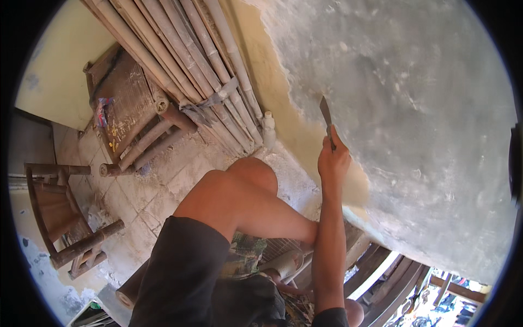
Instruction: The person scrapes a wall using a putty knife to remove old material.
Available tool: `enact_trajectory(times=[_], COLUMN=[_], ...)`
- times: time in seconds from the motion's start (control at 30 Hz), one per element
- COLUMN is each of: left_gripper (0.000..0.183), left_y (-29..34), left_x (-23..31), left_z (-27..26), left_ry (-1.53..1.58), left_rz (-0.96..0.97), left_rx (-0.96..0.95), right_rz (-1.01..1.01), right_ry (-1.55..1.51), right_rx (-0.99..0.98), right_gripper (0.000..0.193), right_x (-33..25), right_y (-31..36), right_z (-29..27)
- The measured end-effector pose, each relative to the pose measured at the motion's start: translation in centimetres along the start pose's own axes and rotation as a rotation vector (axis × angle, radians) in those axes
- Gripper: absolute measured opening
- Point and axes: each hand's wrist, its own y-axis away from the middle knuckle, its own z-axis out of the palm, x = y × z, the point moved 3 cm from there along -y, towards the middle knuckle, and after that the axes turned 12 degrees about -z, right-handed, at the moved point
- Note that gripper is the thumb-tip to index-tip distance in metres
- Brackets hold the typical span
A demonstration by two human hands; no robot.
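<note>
So the right hand [334, 161] is up at the wall, fingers closed around the handle of a thin scraper with a dark, narrow metal blade [326, 110]. Blade points up and away from the person, right in front of the big grey, patchy plastered wall [403, 114] that fills the right side. Honestly can't tell if the tip is actually touching it. Left hand isn't in the shot, so no clue about its grip.

The hand sits close to the spot where the grey patch meets a strip of yellowish-tan wall surface [297, 111]. Far side, left of the scraper, there's a bundle of long, dusty bamboo poles [188, 60] tied together with a greyish strip of cloth [218, 95], and a small whitish bottle [268, 129] just beside their lower ends.

Further left is a brown bamboo seat with a flat, worn top [128, 101], with a crumpled red-and-blue wrapper [102, 111] on it. Nearer on the left there's a brown bamboo chair [60, 210], all on a pale, dusty tiled floor [155, 199]. The person's bare bent leg and black shorts [182, 267] take up the near middle.
</note>
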Motion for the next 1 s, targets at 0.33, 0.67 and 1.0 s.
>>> enact_trajectory(times=[0.33, 0.67, 1.0], left_gripper=[0.046, 0.043, 0.04], left_y=[4.4, 4.5, 3.9], left_x=[10.6, 10.7, 9.3], left_z=[-16.1, -14.9, -14.8], left_ry=[-0.346, -0.154, -0.17], left_rz=[-0.188, -0.234, -0.134], left_rx=[-0.384, -0.163, -0.103], right_rz=[-0.106, -0.078, -0.086], right_ry=[0.055, -0.083, 0.033], right_rx=[0.073, 0.126, 0.078], right_gripper=[0.038, 0.037, 0.037], right_x=[1.9, 2.0, 1.5], right_y=[-0.8, 0.0, -0.6], right_z=[-0.2, -0.7, -0.1])
